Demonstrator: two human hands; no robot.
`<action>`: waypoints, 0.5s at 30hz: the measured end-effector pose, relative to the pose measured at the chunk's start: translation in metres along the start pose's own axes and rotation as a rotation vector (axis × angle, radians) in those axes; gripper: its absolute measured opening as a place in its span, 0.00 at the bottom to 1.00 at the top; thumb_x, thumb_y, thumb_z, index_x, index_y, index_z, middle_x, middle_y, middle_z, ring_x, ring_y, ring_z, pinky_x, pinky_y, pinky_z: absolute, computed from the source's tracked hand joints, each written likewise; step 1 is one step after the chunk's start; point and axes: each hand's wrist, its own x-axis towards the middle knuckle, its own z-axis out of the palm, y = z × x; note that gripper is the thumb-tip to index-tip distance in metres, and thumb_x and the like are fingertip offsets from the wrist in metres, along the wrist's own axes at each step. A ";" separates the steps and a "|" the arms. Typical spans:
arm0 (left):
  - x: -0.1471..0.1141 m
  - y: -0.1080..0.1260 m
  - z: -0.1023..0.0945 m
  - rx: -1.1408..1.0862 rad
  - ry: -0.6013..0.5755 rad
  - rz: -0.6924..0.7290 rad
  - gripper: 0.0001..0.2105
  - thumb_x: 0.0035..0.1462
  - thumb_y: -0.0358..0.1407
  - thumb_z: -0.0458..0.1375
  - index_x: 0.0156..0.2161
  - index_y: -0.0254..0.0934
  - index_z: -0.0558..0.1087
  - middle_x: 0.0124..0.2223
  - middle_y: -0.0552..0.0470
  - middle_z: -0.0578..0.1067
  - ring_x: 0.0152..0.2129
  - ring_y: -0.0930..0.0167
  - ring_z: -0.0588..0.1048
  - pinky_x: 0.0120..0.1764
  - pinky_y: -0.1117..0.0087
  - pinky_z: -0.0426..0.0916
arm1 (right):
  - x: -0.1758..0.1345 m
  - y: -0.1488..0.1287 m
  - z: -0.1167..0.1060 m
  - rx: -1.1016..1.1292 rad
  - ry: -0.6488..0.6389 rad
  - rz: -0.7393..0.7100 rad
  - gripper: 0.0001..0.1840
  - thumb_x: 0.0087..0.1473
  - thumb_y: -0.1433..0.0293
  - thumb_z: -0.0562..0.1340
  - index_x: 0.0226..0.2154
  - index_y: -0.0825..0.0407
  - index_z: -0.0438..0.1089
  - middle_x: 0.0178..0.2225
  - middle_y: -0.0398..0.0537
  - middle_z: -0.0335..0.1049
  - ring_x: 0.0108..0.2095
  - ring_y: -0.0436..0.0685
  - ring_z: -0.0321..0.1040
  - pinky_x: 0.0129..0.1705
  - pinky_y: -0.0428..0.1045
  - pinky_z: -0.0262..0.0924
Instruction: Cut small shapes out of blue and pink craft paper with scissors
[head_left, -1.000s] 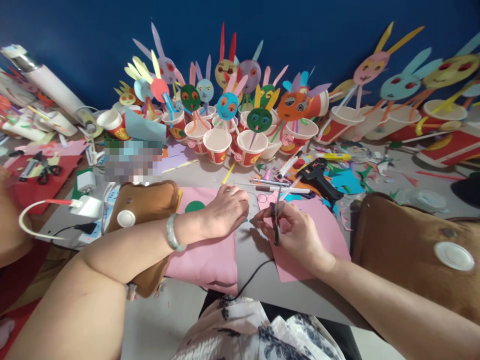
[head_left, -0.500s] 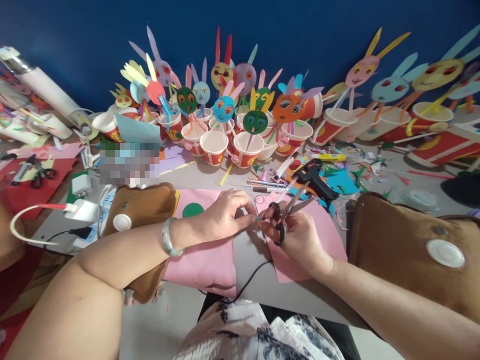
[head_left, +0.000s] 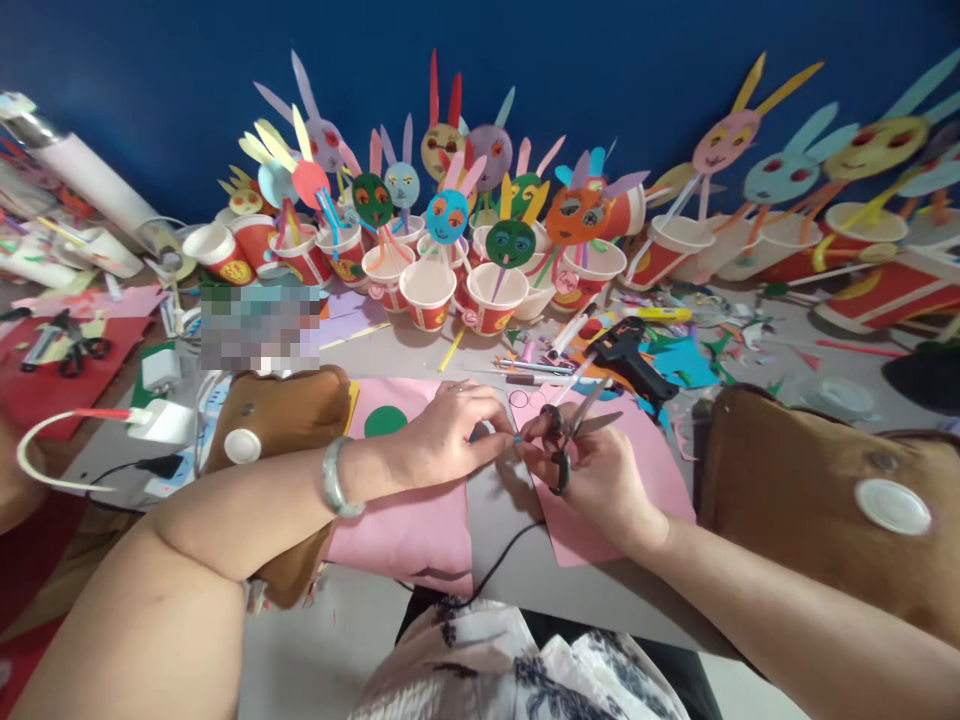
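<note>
My right hand (head_left: 592, 475) has a pair of scissors (head_left: 574, 435) hooked in it, black handles by the fingers and blades pointing up and to the right. Between the fingertips of both hands is a tiny blue piece (head_left: 517, 440), too small to name. My left hand (head_left: 465, 430) is pinched closed at that piece, its fingertips meeting those of the right. Under the hands lie pink paper (head_left: 405, 525) on the left and another pink sheet (head_left: 559, 530) on the right. A green paper circle (head_left: 385, 421) rests on the left one.
Behind stand several paper cups (head_left: 427, 295) with paper rabbit faces on straws. A black glue gun (head_left: 634, 360) lies among coloured scraps. Brown plush pouches (head_left: 810, 500) flank the work area, and a white charger (head_left: 161, 420) with cable is at left.
Both hands stay nearly in place, with slight finger movement at the blue piece. At the back left, the light blue sheet in front of the cups is gone from view.
</note>
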 end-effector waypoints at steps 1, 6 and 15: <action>0.000 -0.001 0.001 -0.022 0.006 -0.008 0.03 0.58 0.31 0.60 0.32 0.36 0.72 0.35 0.52 0.76 0.37 0.70 0.73 0.46 0.66 0.65 | 0.000 0.000 0.000 0.017 0.005 -0.003 0.05 0.49 0.67 0.66 0.28 0.49 0.69 0.25 0.43 0.72 0.25 0.53 0.68 0.28 0.48 0.65; -0.002 -0.004 0.003 -0.107 -0.004 -0.066 0.05 0.53 0.27 0.62 0.35 0.35 0.72 0.37 0.51 0.76 0.33 0.72 0.73 0.43 0.67 0.68 | 0.000 0.003 0.000 0.079 0.011 0.011 0.05 0.50 0.68 0.65 0.28 0.48 0.67 0.28 0.44 0.73 0.28 0.55 0.72 0.32 0.49 0.67; -0.001 -0.006 0.005 -0.094 0.009 -0.002 0.03 0.55 0.29 0.61 0.31 0.35 0.72 0.38 0.49 0.77 0.36 0.70 0.74 0.44 0.65 0.69 | -0.002 0.003 0.000 -0.024 -0.021 -0.022 0.05 0.50 0.66 0.65 0.27 0.49 0.69 0.26 0.45 0.72 0.27 0.55 0.69 0.29 0.49 0.65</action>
